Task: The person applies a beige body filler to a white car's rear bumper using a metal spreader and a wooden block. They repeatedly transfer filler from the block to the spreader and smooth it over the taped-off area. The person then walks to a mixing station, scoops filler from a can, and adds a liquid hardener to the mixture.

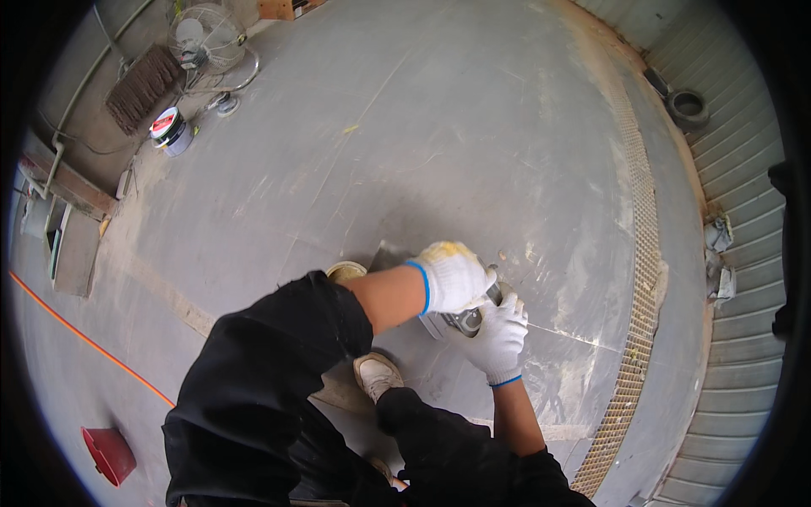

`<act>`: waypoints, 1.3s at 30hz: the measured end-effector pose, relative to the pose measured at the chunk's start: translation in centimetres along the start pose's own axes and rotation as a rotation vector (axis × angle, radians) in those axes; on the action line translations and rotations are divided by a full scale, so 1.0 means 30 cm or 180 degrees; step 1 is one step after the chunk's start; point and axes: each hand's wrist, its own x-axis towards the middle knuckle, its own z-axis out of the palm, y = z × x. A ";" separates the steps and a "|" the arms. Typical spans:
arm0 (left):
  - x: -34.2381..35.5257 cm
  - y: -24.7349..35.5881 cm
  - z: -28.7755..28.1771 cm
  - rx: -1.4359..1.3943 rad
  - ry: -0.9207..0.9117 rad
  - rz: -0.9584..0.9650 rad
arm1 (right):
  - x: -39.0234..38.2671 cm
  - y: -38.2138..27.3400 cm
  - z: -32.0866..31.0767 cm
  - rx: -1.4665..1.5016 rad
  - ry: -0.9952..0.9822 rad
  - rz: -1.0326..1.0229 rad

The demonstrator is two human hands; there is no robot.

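White knitted gloves with blue cuffs cover both my hands, which meet low over the grey floor in the middle. My left hand (pixel 456 277) is closed, with yellow stains on the back of its glove. A small dark piece (pixel 494 293) shows at its fingertips; its kind is hidden. Just nearer and to the right, my right hand (pixel 497 340) wraps around a grey metallic object (pixel 465 321) with a dark, shaped face. The gloves cover too much of that object to tell its kind. A pale round container (pixel 346 271) stands beside my left forearm, partly hidden by it.
A metal grating strip (pixel 646 262) runs along the right, before a corrugated wall (pixel 743 279). A tyre (pixel 687 110) lies there. At the far left are a fan (pixel 205 38), a broom head (pixel 145 89) and a bucket (pixel 171 133). An orange hose (pixel 93 342) and red bucket (pixel 110 455) lie left.
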 end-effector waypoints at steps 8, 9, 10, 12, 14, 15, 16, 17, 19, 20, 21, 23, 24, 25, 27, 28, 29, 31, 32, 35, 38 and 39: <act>0.050 0.139 0.001 -0.0433 -0.0452 -0.1638 | -0.011 0.005 0.006 0.0012 -0.0021 0.0100; 0.044 0.133 0.005 -0.0536 -0.0485 -0.1494 | -0.009 0.005 0.007 0.0021 0.0041 0.0081; 0.038 0.123 0.007 -0.0474 -0.0385 -0.1467 | -0.008 0.004 0.007 0.0070 0.0188 0.0007; 0.025 0.107 0.009 -0.0486 -0.0272 -0.1005 | -0.002 0.001 0.006 -0.0008 0.0233 -0.0012; 0.021 0.079 -0.003 -0.0090 -0.0207 -0.0374 | 0.001 -0.004 0.004 0.0138 0.0374 -0.0067; 0.023 0.064 -0.013 0.0235 -0.0193 0.0035 | 0.000 -0.006 0.001 0.0083 0.0035 0.0129; 0.024 0.051 -0.024 0.0536 -0.0332 0.0411 | 0.000 -0.007 -0.001 0.0099 0.0036 0.0104; 0.039 0.041 -0.037 0.0460 -0.0306 0.0371 | -0.001 -0.008 -0.003 0.0115 0.0032 0.0082; 0.058 0.027 -0.058 0.0449 -0.0607 0.0263 | 0.001 -0.011 -0.005 0.0103 0.0059 0.0088; 0.063 0.023 -0.067 0.0521 -0.0751 0.0205 | 0.002 -0.012 -0.006 0.0138 0.0094 0.0064; 0.063 0.025 -0.072 0.0601 -0.0809 0.0152 | 0.003 -0.014 -0.007 0.0174 0.0135 0.0057; 0.058 0.030 -0.077 -0.0120 -0.0937 -0.0550 | 0.004 -0.016 -0.006 0.0245 0.0197 0.0046; 0.056 0.033 -0.079 -0.0466 -0.0946 -0.0905 | 0.004 -0.016 -0.006 0.0273 0.0232 0.0045; 0.053 0.038 -0.081 -0.0692 -0.0873 -0.1167 | 0.004 -0.016 -0.004 0.0321 0.0305 0.0021; 0.062 0.046 -0.090 -0.0639 -0.0769 -0.1327 | 0.003 -0.013 0.000 0.0177 0.0281 0.0030; 0.068 0.057 -0.094 -0.0667 -0.0753 -0.1429 | 0.000 -0.011 0.003 0.0141 0.0234 0.0006; 0.080 0.055 -0.104 -0.0629 -0.0793 -0.1166 | -0.003 -0.009 0.005 0.0091 0.0128 0.0018; 0.091 0.073 -0.115 -0.0493 -0.1138 -0.1099 | -0.005 -0.005 0.008 0.0075 -0.0046 0.0105; 0.089 0.079 -0.119 -0.0405 -0.1190 -0.1038 | -0.004 -0.005 0.009 0.0112 0.0011 0.0078; 0.055 0.068 -0.119 -0.0036 -0.0998 -0.0222 | 0.002 -0.007 0.005 0.0073 0.0191 -0.0023; 0.029 0.035 -0.117 0.0064 -0.0646 0.0298 | 0.005 -0.013 -0.002 0.0160 0.0175 -0.0089; 0.030 0.022 -0.119 0.0190 -0.0670 0.0389 | 0.006 -0.014 -0.005 0.0165 0.0173 -0.0098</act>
